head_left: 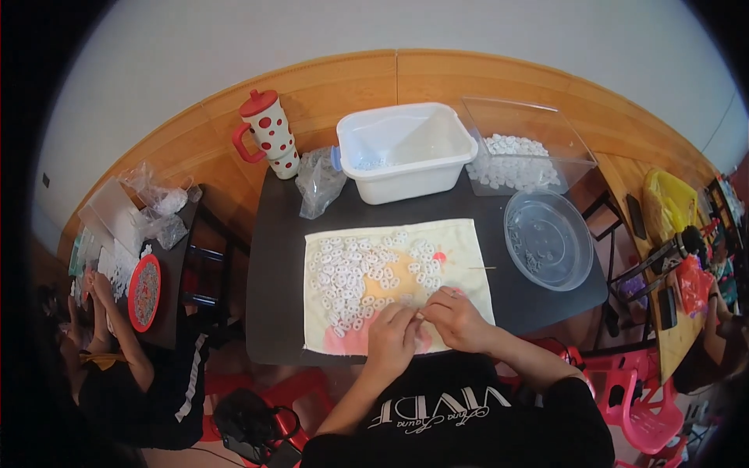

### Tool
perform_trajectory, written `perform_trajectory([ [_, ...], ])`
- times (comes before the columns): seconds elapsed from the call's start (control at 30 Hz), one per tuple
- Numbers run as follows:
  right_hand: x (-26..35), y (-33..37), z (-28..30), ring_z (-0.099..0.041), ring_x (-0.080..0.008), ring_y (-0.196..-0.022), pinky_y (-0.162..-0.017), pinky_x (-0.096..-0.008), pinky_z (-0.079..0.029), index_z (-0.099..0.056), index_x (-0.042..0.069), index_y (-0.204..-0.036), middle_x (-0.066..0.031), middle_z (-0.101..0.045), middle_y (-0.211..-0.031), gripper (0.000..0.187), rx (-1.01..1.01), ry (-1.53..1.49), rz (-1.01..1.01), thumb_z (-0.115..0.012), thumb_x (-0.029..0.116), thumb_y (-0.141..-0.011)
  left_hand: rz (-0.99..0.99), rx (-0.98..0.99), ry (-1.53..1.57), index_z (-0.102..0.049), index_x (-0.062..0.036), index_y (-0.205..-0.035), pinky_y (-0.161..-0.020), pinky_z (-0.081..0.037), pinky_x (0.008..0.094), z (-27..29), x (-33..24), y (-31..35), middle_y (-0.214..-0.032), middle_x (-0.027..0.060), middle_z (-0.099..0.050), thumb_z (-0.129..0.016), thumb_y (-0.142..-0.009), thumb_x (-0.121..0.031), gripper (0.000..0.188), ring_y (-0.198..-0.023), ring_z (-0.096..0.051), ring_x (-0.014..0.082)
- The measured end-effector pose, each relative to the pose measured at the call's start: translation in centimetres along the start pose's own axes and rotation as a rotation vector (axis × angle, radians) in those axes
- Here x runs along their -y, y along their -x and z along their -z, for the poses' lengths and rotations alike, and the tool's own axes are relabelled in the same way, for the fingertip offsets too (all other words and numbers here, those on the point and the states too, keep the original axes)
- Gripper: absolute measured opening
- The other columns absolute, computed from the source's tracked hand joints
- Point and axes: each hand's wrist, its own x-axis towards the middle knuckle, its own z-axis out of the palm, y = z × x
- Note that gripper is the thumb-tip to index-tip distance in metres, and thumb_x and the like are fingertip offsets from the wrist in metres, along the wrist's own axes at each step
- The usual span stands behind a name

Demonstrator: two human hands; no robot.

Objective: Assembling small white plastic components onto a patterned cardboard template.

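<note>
Both my hands meet over the near edge of a pale yellow cloth [456,242] on the dark table. Fingers of my left hand [392,337] are pinched together, and my right hand [455,318] pinches right beside them. What lies between the fingertips is too small and too covered to make out. Many small white pieces with two holes [339,273] are spread over the cloth, thickest on its left half, with a looser group towards the upper right. A thin stick [482,268] lies by the cloth's right edge.
Behind the cloth stands a white plastic tub [406,183], with a clear bag [320,183] and a red-dotted tumbler [269,134] to its left. Rightward are a clear bin of white pieces [515,168] and a round clear container [548,240]. Another person works at the left table [168,312].
</note>
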Motion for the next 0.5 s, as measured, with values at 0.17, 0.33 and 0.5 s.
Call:
perform_trajectory([
  [0.17,-2.2,-4.1,8.0,-0.062,-0.0312,-0.073,-0.063,-0.0384,-0.049,-0.063,0.001,-0.088,-0.0133,-0.063,-0.083,0.014,-0.485,0.471,0.055,-0.064,-0.010,-0.080,0.099,-0.030,0.078,-0.064,0.0034,-0.107,-0.067,-0.050,0.0403,0.2,0.3,1.1,-0.089,0.0188,-0.061,-0.066,-0.082,0.000,0.026,-0.079,-0.062,0.0366],
  [0.33,-9.2,-9.9,19.9,-0.057,-0.0187,-0.066,-0.063,-0.0300,-0.045,-0.062,-0.002,-0.087,-0.0090,-0.058,-0.075,0.005,-0.784,0.590,-0.103,-0.066,-0.002,-0.086,0.035,-0.024,0.108,-0.065,0.0032,-0.106,-0.068,-0.050,0.0403,0.1,0.1,0.6,-0.089,0.0186,-0.061,-0.065,-0.082,0.002,0.024,-0.079,-0.062,0.0361],
  [0.5,-4.3,-7.5,14.4,-0.057,-0.0118,-0.068,-0.062,-0.0258,-0.045,-0.065,0.000,-0.088,-0.0073,-0.061,-0.077,0.004,-0.585,0.387,-0.187,-0.065,-0.004,-0.087,0.054,-0.113,0.102,-0.067,0.0030,-0.100,-0.064,-0.049,0.0356,0.1,0.3,1.0,-0.086,0.0161,-0.064,-0.066,-0.081,0.004,0.019,-0.074,-0.063,0.0307],
])
